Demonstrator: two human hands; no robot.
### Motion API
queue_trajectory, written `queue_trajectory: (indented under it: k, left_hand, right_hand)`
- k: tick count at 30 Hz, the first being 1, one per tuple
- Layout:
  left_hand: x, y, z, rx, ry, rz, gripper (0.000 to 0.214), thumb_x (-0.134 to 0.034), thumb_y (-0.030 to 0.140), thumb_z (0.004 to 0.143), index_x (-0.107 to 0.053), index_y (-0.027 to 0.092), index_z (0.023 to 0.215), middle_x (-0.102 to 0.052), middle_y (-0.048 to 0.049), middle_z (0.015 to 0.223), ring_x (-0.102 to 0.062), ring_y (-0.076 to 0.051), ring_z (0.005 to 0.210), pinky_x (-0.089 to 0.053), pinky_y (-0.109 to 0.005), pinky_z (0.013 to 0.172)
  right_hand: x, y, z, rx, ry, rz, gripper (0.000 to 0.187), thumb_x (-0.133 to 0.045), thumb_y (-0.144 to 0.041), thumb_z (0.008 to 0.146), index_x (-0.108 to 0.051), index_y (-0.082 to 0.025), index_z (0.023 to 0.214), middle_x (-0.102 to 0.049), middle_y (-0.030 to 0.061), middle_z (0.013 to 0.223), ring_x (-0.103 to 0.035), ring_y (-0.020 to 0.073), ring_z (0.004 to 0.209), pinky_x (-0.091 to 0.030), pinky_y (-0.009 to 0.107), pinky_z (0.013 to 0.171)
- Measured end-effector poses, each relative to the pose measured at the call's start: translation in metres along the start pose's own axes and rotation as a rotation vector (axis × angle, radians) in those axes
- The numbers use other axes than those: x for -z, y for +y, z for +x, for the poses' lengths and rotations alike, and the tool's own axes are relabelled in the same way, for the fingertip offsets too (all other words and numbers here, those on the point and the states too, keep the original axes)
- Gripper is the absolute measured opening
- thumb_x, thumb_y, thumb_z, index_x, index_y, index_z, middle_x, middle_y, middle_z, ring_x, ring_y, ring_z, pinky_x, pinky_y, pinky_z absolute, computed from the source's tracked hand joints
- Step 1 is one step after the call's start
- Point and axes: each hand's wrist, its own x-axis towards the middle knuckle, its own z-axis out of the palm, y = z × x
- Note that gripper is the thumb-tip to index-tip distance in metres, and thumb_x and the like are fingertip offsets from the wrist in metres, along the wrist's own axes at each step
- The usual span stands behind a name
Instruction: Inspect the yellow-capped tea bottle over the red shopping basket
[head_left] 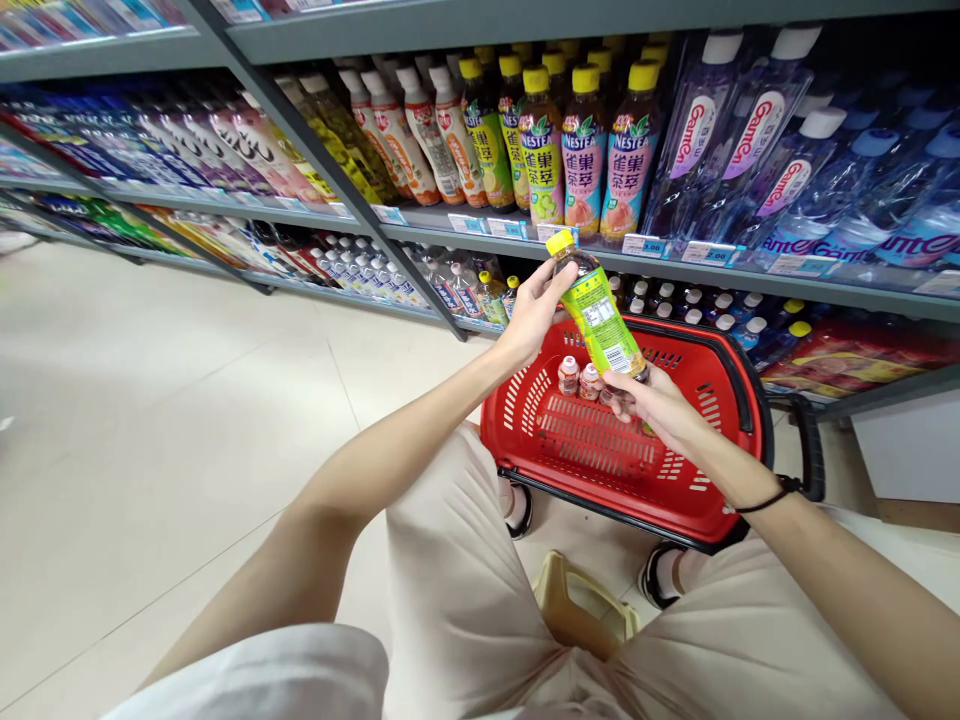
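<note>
On the left side we see the pale tile floor (150,420), and above it the long grey shelves (247,205) are full of packed drinks. Closer to us, the upper shelf carries a row of Nestea bottles (541,150) with yellow caps. Our left hand (534,312) is closed around the upper part of a tilted bottle with green label (600,310) and yellow cap, and our right hand (649,405) grips the lower end of it from under. So this bottle is held in the air by both hands, above a red plastic basket (615,505). Inside the basket lie small bottles with red and white labels (577,378), and they are not touching the hands. Our beige trousers (457,580) are below and nearest to us. A black band (765,497) is around the right wrist. More to the right, the black basket handle (810,445) hangs down on the side, and clear GamOn water bottles (750,150) with white caps stand on the upper shelf.
</note>
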Motion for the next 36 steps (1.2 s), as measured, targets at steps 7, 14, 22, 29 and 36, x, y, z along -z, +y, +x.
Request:
queue_trajectory:
  k: [7, 14, 22, 29, 36]
  left_hand:
    - [-0.001, 0.000, 0.000, 0.014, 0.004, -0.007, 0.053, -0.083, 0.061, 0.082, -0.075, 0.026, 0.121, -0.077, -0.0076, 0.123, -0.069, -0.030, 0.124, -0.057, -0.043, 0.105]
    - [0.000, -0.001, 0.000, 0.004, -0.008, 0.008, 0.050, -0.081, 0.059, 0.083, -0.075, 0.026, 0.120, -0.076, -0.0075, 0.124, -0.069, -0.030, 0.122, -0.058, -0.040, 0.098]
    - [0.000, 0.003, 0.000, 0.010, -0.025, -0.025, 0.047, -0.081, 0.052, 0.082, -0.075, 0.026, 0.121, -0.076, -0.0068, 0.129, -0.069, -0.030, 0.124, -0.058, -0.040, 0.099]
    - [0.000, 0.007, 0.001, 0.003, -0.024, -0.099, 0.043, -0.065, 0.050, 0.084, -0.071, 0.023, 0.116, -0.077, -0.0076, 0.124, -0.069, -0.030, 0.125, -0.056, -0.041, 0.103]
    - [-0.003, 0.009, -0.004, -0.001, -0.086, -0.117, 0.041, -0.056, 0.053, 0.088, -0.071, 0.019, 0.106, -0.079, -0.0089, 0.109, -0.073, -0.031, 0.117, -0.058, -0.045, 0.102]
  right_hand:
    - [0.000, 0.000, 0.000, -0.004, -0.001, -0.002, 0.048, -0.089, -0.047, 0.078, -0.072, -0.016, 0.111, -0.070, 0.0036, 0.081, -0.054, 0.0106, 0.057, -0.043, 0.023, 0.046]
    - [0.001, 0.003, 0.001, -0.012, 0.014, -0.002, 0.050, -0.090, -0.046, 0.077, -0.070, -0.015, 0.110, -0.070, 0.0038, 0.082, -0.055, 0.0106, 0.057, -0.045, 0.023, 0.046]
    - [0.002, 0.008, 0.005, -0.011, 0.021, 0.002, 0.049, -0.089, -0.046, 0.078, -0.069, -0.016, 0.111, -0.074, 0.0059, 0.088, -0.055, 0.0097, 0.054, -0.045, 0.023, 0.044]
    - [0.001, 0.006, 0.001, -0.001, -0.065, -0.036, 0.062, -0.089, -0.048, 0.075, -0.058, -0.019, 0.120, -0.074, 0.0043, 0.093, -0.062, 0.0128, 0.059, -0.046, 0.024, 0.045]
    - [0.001, 0.026, 0.008, 0.125, 0.005, -0.239, 0.062, -0.093, -0.042, 0.069, -0.060, -0.020, 0.116, -0.075, 0.0052, 0.096, -0.066, 0.0157, 0.063, -0.055, 0.030, 0.054]
